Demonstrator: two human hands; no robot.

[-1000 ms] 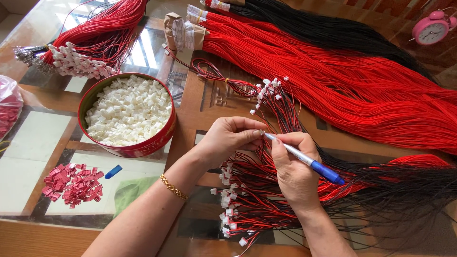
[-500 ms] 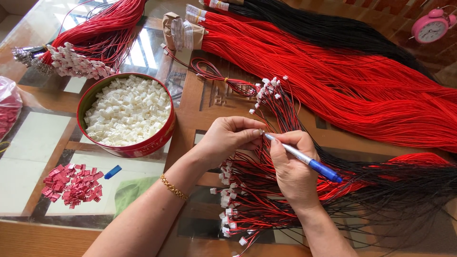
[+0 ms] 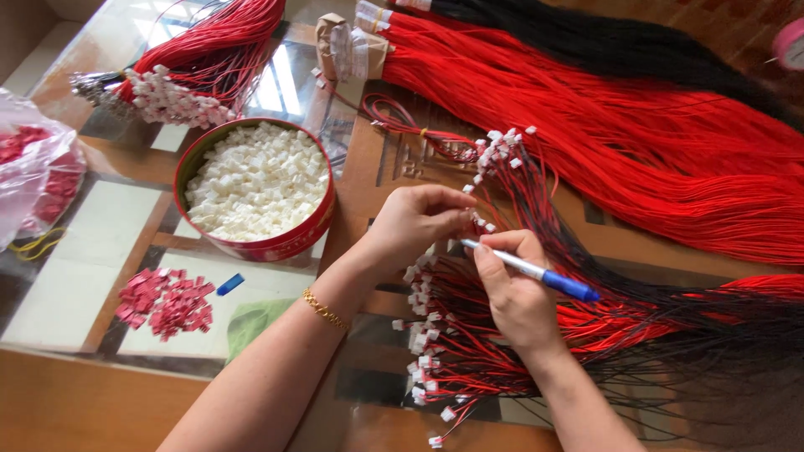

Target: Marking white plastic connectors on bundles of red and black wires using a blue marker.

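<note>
Left hand (image 3: pixel 414 222) pinches a small white connector (image 3: pixel 479 221) at its fingertips, right above the pile of red-and-black leads (image 3: pixel 469 335). Right hand (image 3: pixel 515 289) is closed around a blue-capped pen (image 3: pixel 536 272), long axis running lower-right to upper-left, tip just beside the connector. Tin of white housings (image 3: pixel 255 188) sits well left, nearer the left hand.

At centre frame, my left hand (image 3: pixel 414 224) pinches a white connector (image 3: pixel 479 223); my right hand (image 3: pixel 515 289) grips a blue-capped pen (image 3: pixel 532 271).
</note>
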